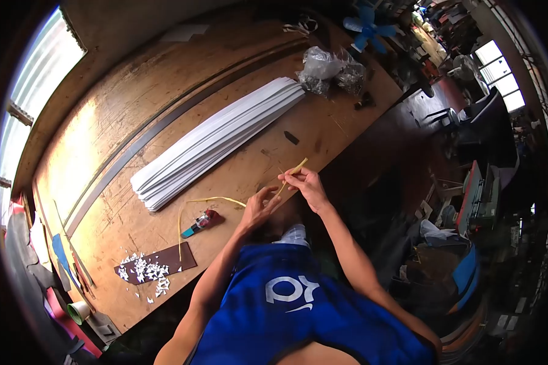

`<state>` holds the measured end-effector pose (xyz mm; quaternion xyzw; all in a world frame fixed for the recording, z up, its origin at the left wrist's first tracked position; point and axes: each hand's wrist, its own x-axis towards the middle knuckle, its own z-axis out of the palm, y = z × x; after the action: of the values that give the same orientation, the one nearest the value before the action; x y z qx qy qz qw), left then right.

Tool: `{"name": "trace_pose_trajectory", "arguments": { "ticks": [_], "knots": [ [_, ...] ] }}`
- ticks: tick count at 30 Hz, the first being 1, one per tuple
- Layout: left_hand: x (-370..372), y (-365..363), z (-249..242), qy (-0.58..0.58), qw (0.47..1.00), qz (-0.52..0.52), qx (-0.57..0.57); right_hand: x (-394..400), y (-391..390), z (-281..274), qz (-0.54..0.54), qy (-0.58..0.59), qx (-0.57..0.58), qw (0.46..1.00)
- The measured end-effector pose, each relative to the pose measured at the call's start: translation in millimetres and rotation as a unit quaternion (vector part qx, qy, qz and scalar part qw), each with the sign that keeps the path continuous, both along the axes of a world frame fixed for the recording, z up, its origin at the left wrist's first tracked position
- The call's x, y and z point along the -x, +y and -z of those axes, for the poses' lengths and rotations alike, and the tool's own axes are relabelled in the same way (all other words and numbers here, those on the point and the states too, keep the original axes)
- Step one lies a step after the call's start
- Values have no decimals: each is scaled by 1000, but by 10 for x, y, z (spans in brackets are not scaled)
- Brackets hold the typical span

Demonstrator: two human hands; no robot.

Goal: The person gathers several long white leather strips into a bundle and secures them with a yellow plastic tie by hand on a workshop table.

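Near the table's front edge, my right hand (305,187) pinches a thin yellow strip (216,199), whose short end sticks up past the fingertips. Just left of it and lower, my left hand (261,207) has its fingers curled round the same strip. From there the strip trails left over the tabletop and bends down towards a dark brown board. A thick bundle of long white strips (216,143) lies diagonally beyond my hands. A small red and teal tool (200,222) rests on the table to the left of my left hand.
White triangular scraps (143,269) are scattered over the dark brown board (181,257). Clear plastic bags (326,68) lie at the bundle's far end. A long grey strip (137,146) runs along the wooden table (103,213). A blue fan (368,28) stands beyond; a black chair (487,128) is at right.
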<state>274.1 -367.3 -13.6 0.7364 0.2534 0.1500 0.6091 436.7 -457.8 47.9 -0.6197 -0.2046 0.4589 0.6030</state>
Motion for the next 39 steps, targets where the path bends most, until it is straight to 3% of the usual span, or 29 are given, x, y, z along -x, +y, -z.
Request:
{"name": "trace_pose_trajectory", "arguments": {
  "ticks": [2,4,8,10,12,14,16,18,21,22,24,26,29,31,33,35,37,39],
  "knots": [
    [-257,114,33,-27,999,-13,-22,-226,162,98,-47,-3,11,999],
    [-524,230,40,-5,987,-21,162,-522,326,240,-67,1,24,997],
    [-1026,417,258,60,983,-119,126,-1263,675,451,-130,29,43,990],
    [-1277,447,332,92,971,-144,166,-1670,862,632,-177,24,48,983],
    [-1543,389,354,22,970,-206,128,-1911,922,672,-223,15,57,973],
    [-1859,375,234,40,962,-232,136,-2146,1034,670,-260,47,76,962],
    [-2099,367,234,93,968,-220,-75,-2317,1145,695,-291,47,80,952],
    [-2265,323,452,100,959,-249,-94,-2429,1235,699,-326,43,86,940],
    [-2469,370,392,17,923,-338,181,-2590,1429,752,-365,44,94,925],
    [-2500,377,395,17,922,-341,182,-2613,1496,692,-360,7,124,924],
    [-2569,386,397,-72,862,-416,281,-2740,1632,669,-345,-71,78,933],
    [-2675,399,511,-104,833,-452,300,-2973,1910,537,-348,-133,94,923],
    [-2698,365,677,-7,849,-444,287,-3265,2388,329,-326,-229,36,917],
    [-2706,355,708,180,915,-337,130,-3420,2726,282,-332,-282,27,900],
    [-2766,356,639,218,912,-325,127,-3541,3051,440,-343,-333,-12,878],
    [-2835,348,649,253,907,-314,122,-3573,3305,541,-378,-423,22,823],
    [-2873,383,681,313,894,-315,54,-3576,3472,729,-397,-458,25,795],
    [-2864,435,686,328,881,-339,36,-3567,3578,914,-459,-512,8,726]
  ]
}}
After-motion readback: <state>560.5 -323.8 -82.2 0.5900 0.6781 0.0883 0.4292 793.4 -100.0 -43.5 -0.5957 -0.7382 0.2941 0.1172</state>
